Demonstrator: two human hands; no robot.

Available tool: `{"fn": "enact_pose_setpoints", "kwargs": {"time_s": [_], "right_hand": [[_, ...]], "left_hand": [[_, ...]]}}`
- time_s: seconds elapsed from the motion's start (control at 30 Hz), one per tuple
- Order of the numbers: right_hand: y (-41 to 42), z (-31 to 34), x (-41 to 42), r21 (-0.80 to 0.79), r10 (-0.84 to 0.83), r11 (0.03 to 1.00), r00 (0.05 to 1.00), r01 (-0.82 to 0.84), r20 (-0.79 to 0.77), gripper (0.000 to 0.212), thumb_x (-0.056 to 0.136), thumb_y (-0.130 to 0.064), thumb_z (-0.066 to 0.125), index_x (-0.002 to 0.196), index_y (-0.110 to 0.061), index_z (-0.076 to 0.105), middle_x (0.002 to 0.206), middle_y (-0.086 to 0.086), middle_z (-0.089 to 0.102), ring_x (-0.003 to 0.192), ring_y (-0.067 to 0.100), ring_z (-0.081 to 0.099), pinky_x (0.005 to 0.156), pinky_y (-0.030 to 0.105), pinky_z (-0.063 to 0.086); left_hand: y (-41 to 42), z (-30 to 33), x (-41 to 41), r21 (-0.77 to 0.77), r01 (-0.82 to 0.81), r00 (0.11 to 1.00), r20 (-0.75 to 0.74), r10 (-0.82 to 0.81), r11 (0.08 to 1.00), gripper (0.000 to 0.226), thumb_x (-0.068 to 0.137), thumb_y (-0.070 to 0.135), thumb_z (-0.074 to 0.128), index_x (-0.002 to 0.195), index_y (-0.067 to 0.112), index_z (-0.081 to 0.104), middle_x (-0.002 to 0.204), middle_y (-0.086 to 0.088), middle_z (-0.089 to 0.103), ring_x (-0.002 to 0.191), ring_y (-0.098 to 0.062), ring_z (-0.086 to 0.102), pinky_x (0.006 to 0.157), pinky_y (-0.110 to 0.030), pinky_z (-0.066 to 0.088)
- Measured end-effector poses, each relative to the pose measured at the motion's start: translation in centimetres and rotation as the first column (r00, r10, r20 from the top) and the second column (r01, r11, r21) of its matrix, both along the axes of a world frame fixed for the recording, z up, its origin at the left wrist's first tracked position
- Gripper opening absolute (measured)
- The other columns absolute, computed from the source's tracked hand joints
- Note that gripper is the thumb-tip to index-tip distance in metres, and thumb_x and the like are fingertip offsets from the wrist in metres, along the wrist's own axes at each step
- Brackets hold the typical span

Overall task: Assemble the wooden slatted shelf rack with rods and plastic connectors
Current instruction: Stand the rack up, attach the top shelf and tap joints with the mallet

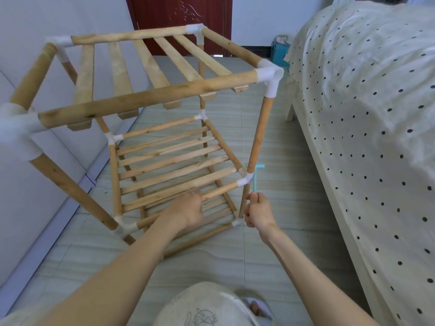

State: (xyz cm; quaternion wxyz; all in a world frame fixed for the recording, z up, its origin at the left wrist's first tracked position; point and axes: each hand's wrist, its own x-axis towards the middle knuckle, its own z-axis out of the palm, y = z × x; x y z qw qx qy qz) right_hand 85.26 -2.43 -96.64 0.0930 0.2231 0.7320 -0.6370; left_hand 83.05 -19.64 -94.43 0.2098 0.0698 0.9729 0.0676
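The left hand (188,209) covers part of the front rod (219,191) it reaches, the rack's (150,95) lowest tier is largely hidden behind the slats above, and the bed (367,114) runs off the right edge.

This is a bedroom in someone's home. A bed (367,128) runs along the right side, draped in a cream cover with dark dots, its pale wooden leg (290,113) resting on the floor (282,243) of light streaky tiles. At the far end stands a dark red panelled door (179,17) with carved decoration, set in a plain pale wall (256,17). A small teal box (279,52) sits on the floor by the bed's far corner. White cupboard fronts (28,180) line the left side.
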Motion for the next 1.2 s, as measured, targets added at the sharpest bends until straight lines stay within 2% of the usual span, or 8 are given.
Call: {"fn": "enact_pose_setpoints", "kwargs": {"time_s": [0.13,0.3,0.5,0.73,0.87,1.0,1.1,1.2], "right_hand": [[0.3,-0.1,-0.9,0.035,0.042,0.998,0.998,-0.043,0.043,0.026,0.103,-0.023,0.023,0.097,-0.009,0.043,0.063,0.003,0.040,0.047,0.012,0.033,0.034,0.019,0.027],[1.1,-0.3,-1.6,-0.013,-0.011,1.000,1.000,0.011,-0.017,0.022,0.101,-0.019,0.027,0.094,-0.008,0.045,0.060,0.002,0.037,0.046,0.012,0.029,0.036,0.019,0.025],[1.0,-2.3,-2.4,-0.041,-0.263,0.965,0.955,0.259,-0.138,0.024,0.101,-0.021,0.027,0.099,-0.008,0.047,0.062,0.001,0.042,0.050,0.012,0.037,0.048,0.023,0.029],[1.8,-2.5,-7.9,-0.355,-0.865,0.449,0.498,0.820,0.056,0.026,0.102,-0.022,0.026,0.083,-0.010,0.038,0.075,0.015,0.048,0.055,0.023,0.043,0.051,0.030,0.044],[-2.4,-5.1,-7.4,-0.248,-0.434,0.878,0.899,0.410,-0.052,0.026,0.101,-0.022,0.028,0.081,-0.011,0.041,0.064,0.011,0.049,0.050,0.020,0.046,0.048,0.029,0.042],[-0.9,-6.5,-8.5,-0.171,-0.661,0.746,0.747,0.644,-0.075,0.030,0.101,-0.022,0.028,0.075,-0.016,0.042,0.069,0.010,0.049,0.068,0.023,0.047,0.067,0.041,0.043],[-2.1,-6.3,-7.7,-0.126,-0.421,0.905,0.898,0.406,-0.126,0.032,0.100,-0.021,0.031,0.069,-0.018,0.037,0.072,0.012,0.050,0.071,0.024,0.048,0.068,0.042,0.043],[-1.9,-7.3,-7.4,-0.140,-0.541,0.837,0.837,0.528,-0.077,0.029,0.100,-0.020,0.031,0.074,-0.016,0.042,0.082,0.013,0.050,0.075,0.022,0.046,0.069,0.037,0.040]], "left_hand": [[0.2,-0.1,0.4,0.066,0.072,0.994,-0.087,-0.066,0.995,0.043,0.091,0.013,0.044,0.134,0.013,0.037,0.122,-0.012,0.051,0.103,-0.027,0.053,0.072,-0.028,0.037],[-1.4,-2.0,-0.2,0.066,0.233,0.950,-0.229,-0.213,0.970,0.055,0.101,0.018,0.030,0.151,0.024,0.008,0.158,0.001,0.007,0.145,-0.025,-0.002,0.118,-0.045,0.003],[0.9,-3.7,-1.4,0.086,0.026,0.984,-0.177,-0.010,0.996,0.048,0.102,0.035,0.011,0.148,0.035,-0.002,0.158,-0.002,-0.011,0.144,-0.024,-0.012,0.112,-0.061,-0.003],[2.6,-5.2,-3.0,0.165,-0.119,0.977,-0.157,0.146,0.979,0.047,0.100,0.040,0.009,0.145,0.045,-0.001,0.158,-0.004,-0.009,0.144,-0.024,-0.013,0.111,-0.060,-0.009],[2.7,-5.6,-3.3,0.137,-0.138,0.971,-0.179,0.161,0.981,0.046,0.100,0.041,0.008,0.145,0.046,-0.002,0.158,-0.002,-0.009,0.144,-0.022,-0.013,0.112,-0.058,-0.008],[2.6,-5.7,-3.5,0.158,-0.140,0.973,-0.161,0.166,0.977,0.046,0.099,0.042,0.007,0.144,0.047,-0.002,0.158,-0.002,-0.009,0.144,-0.022,-0.015,0.111,-0.057,-0.012],[2.7,-5.7,-3.6,0.158,-0.158,0.969,-0.162,0.184,0.975,0.046,0.099,0.041,0.008,0.145,0.047,-0.001,0.158,-0.001,-0.010,0.144,-0.021,-0.015,0.109,-0.056,-0.014],[2.7,-5.6,-3.6,0.171,-0.164,0.972,-0.140,0.189,0.972,0.046,0.099,0.042,0.007,0.144,0.049,-0.003,0.158,0.001,-0.011,0.144,-0.019,-0.016,0.108,-0.054,-0.016]]}}
